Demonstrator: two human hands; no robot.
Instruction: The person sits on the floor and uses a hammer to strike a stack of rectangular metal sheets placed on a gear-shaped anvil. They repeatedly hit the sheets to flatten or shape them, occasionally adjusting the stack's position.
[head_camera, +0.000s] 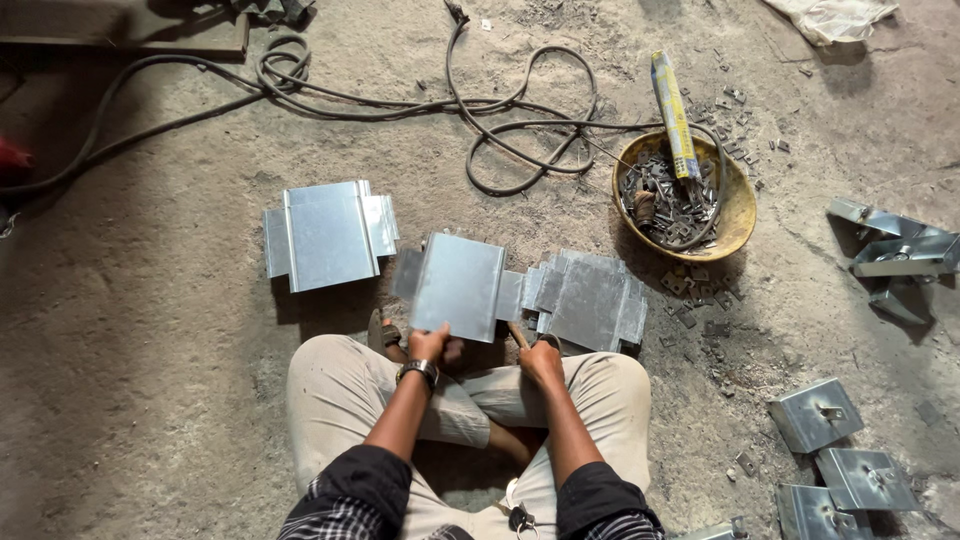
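Left hand (428, 345) grips sheet-metal piece (458, 285); right hand (541, 362) closed on wooden handle (517, 335); bowl (738, 215) near.

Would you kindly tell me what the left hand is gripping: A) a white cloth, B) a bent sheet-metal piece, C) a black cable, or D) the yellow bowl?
B: the left hand grips the near edge of the sheet-metal piece; the cable and bowl lie farther off.
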